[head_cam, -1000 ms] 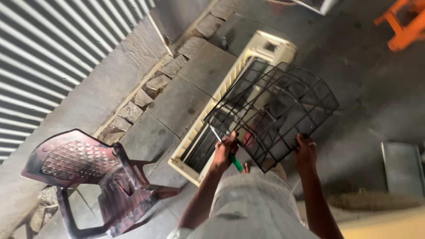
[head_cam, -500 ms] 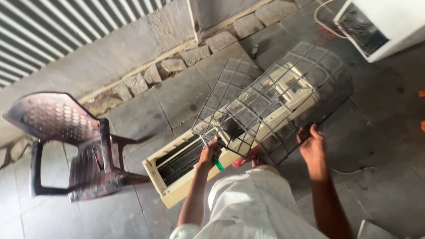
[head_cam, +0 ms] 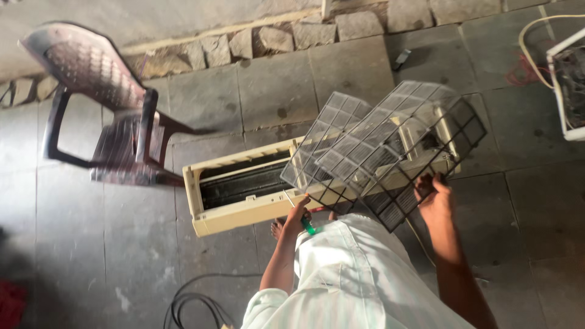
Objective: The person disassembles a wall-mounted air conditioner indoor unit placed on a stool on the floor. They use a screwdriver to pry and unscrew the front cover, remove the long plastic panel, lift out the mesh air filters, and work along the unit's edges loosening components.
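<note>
Two dark mesh filter panels (head_cam: 378, 146) are lifted above a cream air-conditioner indoor unit (head_cam: 244, 195) lying on the stone floor. My left hand (head_cam: 297, 214) grips the near left corner of the panels and also holds a green-handled screwdriver (head_cam: 308, 226). My right hand (head_cam: 434, 198) grips the near right edge of the panels. The panels tilt up away from me and cover the right half of the unit. My light-coloured garment (head_cam: 353, 274) fills the bottom middle.
A dark red plastic chair (head_cam: 103, 109) stands at the upper left. A rough stone kerb (head_cam: 274, 39) runs along the top. Part of a white appliance casing (head_cam: 567, 85) with a cable shows at the right edge. A black cable (head_cam: 195, 301) coils on the floor below.
The view has swung so the chair and unit sit further left and up. The mesh panels have moved right relative to the unit, still held by both hands.
</note>
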